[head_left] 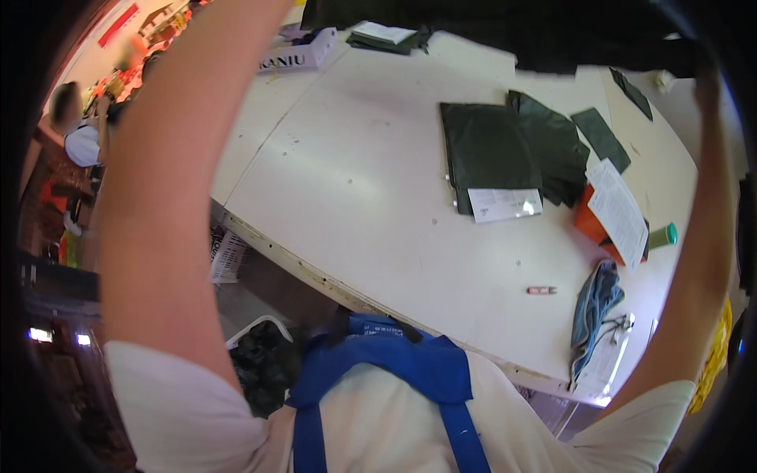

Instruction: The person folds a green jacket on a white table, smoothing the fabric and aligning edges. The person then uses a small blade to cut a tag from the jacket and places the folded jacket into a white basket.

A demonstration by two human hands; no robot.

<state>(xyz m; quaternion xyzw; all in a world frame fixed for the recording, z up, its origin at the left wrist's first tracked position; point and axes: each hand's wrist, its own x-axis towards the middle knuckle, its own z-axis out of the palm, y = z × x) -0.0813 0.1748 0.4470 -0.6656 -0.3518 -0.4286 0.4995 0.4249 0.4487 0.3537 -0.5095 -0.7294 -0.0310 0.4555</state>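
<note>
A large piece of black cloth (489, 35) spans the top of the view, above the far side of the white table. My left arm stretches up past the upper edge, so the left hand is out of the picture. On the right, my raised arm leads to my right hand (707, 83), at the cloth's right end; its fingers are lost in the dark rim. Below the cloth lie flat black fabric pieces (489, 146), with a white paper label (505, 204) on their lower edge.
On the white table (355, 181) are a small red thread snipper (542, 291), a bunched denim strip (595, 307), an orange box (590, 217) under a paper sheet (619, 209), and a green-capped container (664, 236). A white box (296, 57) stands far left. People (83, 142) work beyond my left arm.
</note>
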